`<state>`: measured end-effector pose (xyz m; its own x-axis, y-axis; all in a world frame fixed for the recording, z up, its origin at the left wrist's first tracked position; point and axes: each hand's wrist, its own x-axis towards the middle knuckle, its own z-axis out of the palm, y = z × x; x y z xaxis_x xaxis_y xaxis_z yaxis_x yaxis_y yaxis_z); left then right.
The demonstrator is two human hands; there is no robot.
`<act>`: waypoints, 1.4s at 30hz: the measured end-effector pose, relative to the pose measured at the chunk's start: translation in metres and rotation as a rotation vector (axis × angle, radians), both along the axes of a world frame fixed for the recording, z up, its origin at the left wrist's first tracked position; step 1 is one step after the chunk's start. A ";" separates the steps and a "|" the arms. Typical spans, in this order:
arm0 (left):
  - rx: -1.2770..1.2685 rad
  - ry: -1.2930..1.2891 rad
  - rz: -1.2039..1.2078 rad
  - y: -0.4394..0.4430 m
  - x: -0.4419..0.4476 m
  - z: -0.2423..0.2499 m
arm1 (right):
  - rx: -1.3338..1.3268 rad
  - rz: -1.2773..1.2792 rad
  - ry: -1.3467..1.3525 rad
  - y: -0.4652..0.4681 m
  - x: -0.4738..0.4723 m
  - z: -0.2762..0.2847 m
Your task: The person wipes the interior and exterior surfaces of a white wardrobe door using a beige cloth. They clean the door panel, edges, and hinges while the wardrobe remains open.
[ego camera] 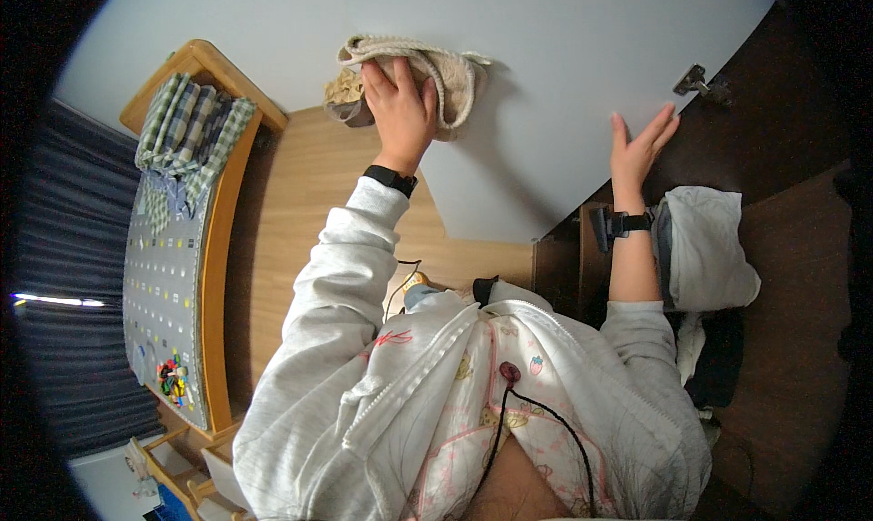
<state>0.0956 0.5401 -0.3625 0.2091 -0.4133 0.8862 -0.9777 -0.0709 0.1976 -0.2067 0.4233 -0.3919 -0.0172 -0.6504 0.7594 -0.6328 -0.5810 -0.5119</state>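
My left hand (402,108) presses a folded beige towel (458,88) with a ribbed border against the white face of a cabinet door (545,78). Its fingers spread over the cloth. A soft shadow of the hand and cloth falls on the panel to the right. My right hand (638,149) rests with fingers apart at the door's edge, close to a metal hinge (691,79). Nothing is held in it. Both wrists wear black straps. Below the right forearm, folded pale clothing (713,248) sits inside the dark wooden cabinet (791,248).
A wooden bed (217,262) with a grey patterned mat stands at left, bearing folded checked bedding (198,122) and colourful small toys (174,379). Dark curtains (68,248) hang behind it. A bag-like thing (344,95) shows partly behind my left hand. Wood-look flooring (320,194) lies between.
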 end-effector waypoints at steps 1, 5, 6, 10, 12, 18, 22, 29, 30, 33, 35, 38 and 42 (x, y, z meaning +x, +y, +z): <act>0.003 0.004 0.002 0.000 0.000 0.000 | -0.005 0.006 -0.006 0.000 0.000 0.000; 0.017 0.023 0.008 0.001 -0.001 -0.001 | -0.014 -0.002 -0.008 0.000 0.001 0.001; 0.020 0.025 0.008 0.001 -0.001 -0.001 | -0.026 -0.006 -0.008 0.000 0.001 0.001; 0.014 0.022 0.005 0.000 0.000 -0.002 | -0.004 -0.019 -0.015 -0.001 0.001 0.000; 0.013 0.018 0.004 0.000 0.000 -0.002 | -0.020 -0.019 -0.004 -0.001 0.000 0.000; 0.062 0.027 -0.038 0.003 0.001 -0.002 | -0.037 -0.001 0.008 -0.001 -0.001 -0.001; 0.041 0.037 -0.098 0.004 0.003 0.000 | 0.011 0.021 -0.040 -0.002 -0.001 -0.004; -0.162 0.134 -0.247 -0.009 0.005 0.030 | 0.006 -0.033 -0.010 -0.005 -0.007 -0.013; -0.174 0.111 -0.286 -0.010 0.009 0.041 | 0.000 -0.029 -0.009 -0.006 -0.007 -0.012; -0.236 -0.004 -0.307 -0.017 0.020 0.077 | -0.011 -0.017 -0.012 -0.006 -0.006 -0.011; -0.269 0.043 -0.287 -0.021 0.021 0.097 | -0.002 -0.023 -0.010 -0.006 -0.006 -0.011; -0.232 0.094 -0.301 -0.022 0.024 0.120 | 0.003 -0.042 0.004 -0.005 -0.006 -0.012; -0.194 0.014 -0.252 -0.018 0.024 0.125 | -0.023 -0.037 0.024 -0.006 -0.006 -0.015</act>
